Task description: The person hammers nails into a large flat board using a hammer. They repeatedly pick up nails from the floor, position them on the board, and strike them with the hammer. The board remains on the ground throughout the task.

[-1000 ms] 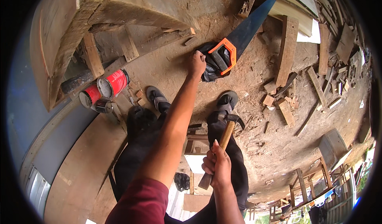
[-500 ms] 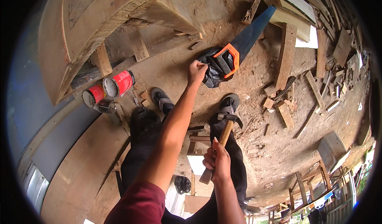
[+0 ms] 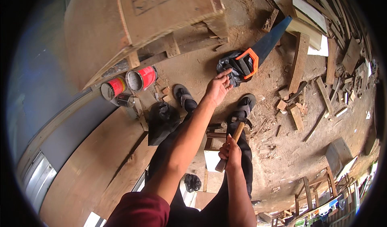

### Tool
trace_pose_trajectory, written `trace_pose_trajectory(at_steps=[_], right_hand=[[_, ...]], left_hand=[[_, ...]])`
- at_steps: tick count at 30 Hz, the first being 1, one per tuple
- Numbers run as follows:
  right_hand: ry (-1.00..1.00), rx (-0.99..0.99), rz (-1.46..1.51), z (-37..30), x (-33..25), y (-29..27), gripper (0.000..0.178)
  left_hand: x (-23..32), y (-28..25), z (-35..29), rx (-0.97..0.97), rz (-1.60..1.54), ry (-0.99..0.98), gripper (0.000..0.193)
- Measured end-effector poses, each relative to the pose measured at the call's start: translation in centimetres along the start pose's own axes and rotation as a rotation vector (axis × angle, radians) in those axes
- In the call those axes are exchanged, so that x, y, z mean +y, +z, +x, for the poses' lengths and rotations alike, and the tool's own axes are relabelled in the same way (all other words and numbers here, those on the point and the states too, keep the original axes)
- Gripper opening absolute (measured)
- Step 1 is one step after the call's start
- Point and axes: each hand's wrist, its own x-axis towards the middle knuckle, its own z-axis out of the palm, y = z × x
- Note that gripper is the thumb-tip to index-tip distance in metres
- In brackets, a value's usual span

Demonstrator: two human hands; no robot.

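Left hand (image 3: 218,88) stretched forward, arm near straight, fingers loosely spread, tips just short of black plastic bag (image 3: 229,67) on dirt floor (image 3: 193,67). Handsaw (image 3: 258,53) lying across bag, orange-black grip nearest fingers. Right hand (image 3: 230,154) closed around wooden hammer (image 3: 231,140), head down near right sandal (image 3: 246,103). Scrap wood (image 3: 300,61) crowding right; bare dirt left of bag, up to red cans (image 3: 133,82).

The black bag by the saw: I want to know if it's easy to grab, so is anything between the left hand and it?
Nothing visible: the left hand hangs open above the black bag beside the saw handle.
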Motion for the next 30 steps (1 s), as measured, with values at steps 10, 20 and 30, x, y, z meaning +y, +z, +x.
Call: trace_pose_trajectory(at_steps=[10, 20, 30], right_hand=[[-0.043, 0.093, -0.263, 0.3, 1.9, -2.6, 0.03], [-0.088, 0.137, -0.695, -2.9, -2.1, -3.7, 0.033], [-0.147, 0.154, -0.796, -4.8, -3.3, 1.8, 0.031]], left_hand=[[6.0, 2.4, -9.8, 0.267, 0.272, -0.134, 0.016], [22.1, 7.7, -29.0, 0.032, -0.452, 0.2, 0.033], [30.4, 0.9, -28.9, 0.586, 0.56, 1.204, 0.016]])
